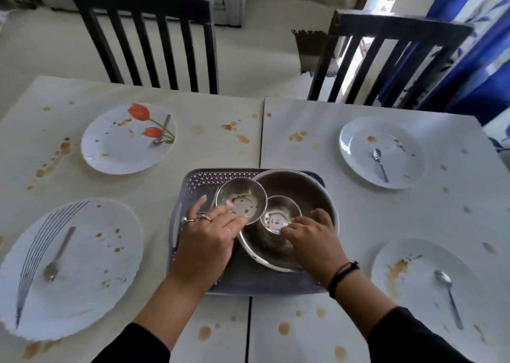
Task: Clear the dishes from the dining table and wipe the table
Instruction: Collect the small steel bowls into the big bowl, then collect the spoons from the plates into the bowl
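Both hands work in the lavender basket (198, 180) at the centre of the frame. Left hand (207, 241) pinches the near rim of a medium steel bowl (242, 199). Right hand (311, 238) curls its fingers on the rim of a small steel bowl (278, 213), which sits inside the large steel bowl (298, 188).

Clearing looks barely begun, since only the bowls are gathered. Left on the tabletop (358, 210) are the tulip plate (118, 147) at upper left, the striped plate (91, 274) at lower left, the plain plate (358, 147) at upper right and the smeared plate (414, 293) at lower right. Each carries a spoon (380, 164). Brown stains (242, 139) dot the surface, so wiping has not started.
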A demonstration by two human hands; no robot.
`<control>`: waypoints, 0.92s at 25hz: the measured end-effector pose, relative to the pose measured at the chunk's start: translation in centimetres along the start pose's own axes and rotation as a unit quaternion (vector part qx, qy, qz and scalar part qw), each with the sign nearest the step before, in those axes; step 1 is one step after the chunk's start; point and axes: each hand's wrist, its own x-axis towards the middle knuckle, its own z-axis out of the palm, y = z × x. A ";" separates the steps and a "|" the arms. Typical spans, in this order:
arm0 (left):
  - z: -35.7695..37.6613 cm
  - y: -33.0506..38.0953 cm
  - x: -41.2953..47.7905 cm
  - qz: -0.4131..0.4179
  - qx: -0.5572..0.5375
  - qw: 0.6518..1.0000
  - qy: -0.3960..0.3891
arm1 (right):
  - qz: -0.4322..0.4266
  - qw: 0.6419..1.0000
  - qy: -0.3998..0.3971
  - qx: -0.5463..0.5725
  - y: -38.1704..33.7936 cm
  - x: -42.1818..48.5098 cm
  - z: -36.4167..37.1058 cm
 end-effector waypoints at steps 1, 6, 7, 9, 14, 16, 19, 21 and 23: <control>0.5 0.4 0.3 0.003 0.001 1.000 -0.002 | -0.003 1.000 -0.013 -0.004 -0.1 0.2 0.5; 3.0 2.1 1.5 0.032 0.005 0.997 -0.065 | -0.012 0.999 -0.044 -0.001 0.7 0.8 1.8; 3.6 2.4 2.0 0.040 0.003 0.995 -0.086 | -0.021 0.999 -0.046 0.005 1.1 0.7 1.8; 4.6 3.3 2.8 0.050 0.011 0.989 -0.138 | -0.026 0.999 -0.009 0.018 2.1 0.3 1.5; 6.5 5.6 4.1 0.052 0.107 0.947 -0.298 | 0.027 0.980 0.186 0.068 7.0 -1.7 1.2; 7.4 6.2 4.1 0.047 0.110 0.930 -0.347 | 0.055 0.975 0.202 0.069 9.3 -1.6 1.7; 8.5 6.3 3.4 0.017 0.078 0.922 -0.379 | 0.118 0.973 0.187 0.070 13.4 -0.5 3.0; 8.6 6.2 2.9 -0.016 0.019 0.940 -0.340 | 0.168 0.970 0.156 0.077 16.9 0.8 4.1; 8.5 6.7 2.3 -0.029 -0.042 0.969 -0.243 | 0.225 0.967 0.096 0.068 20.4 2.6 5.0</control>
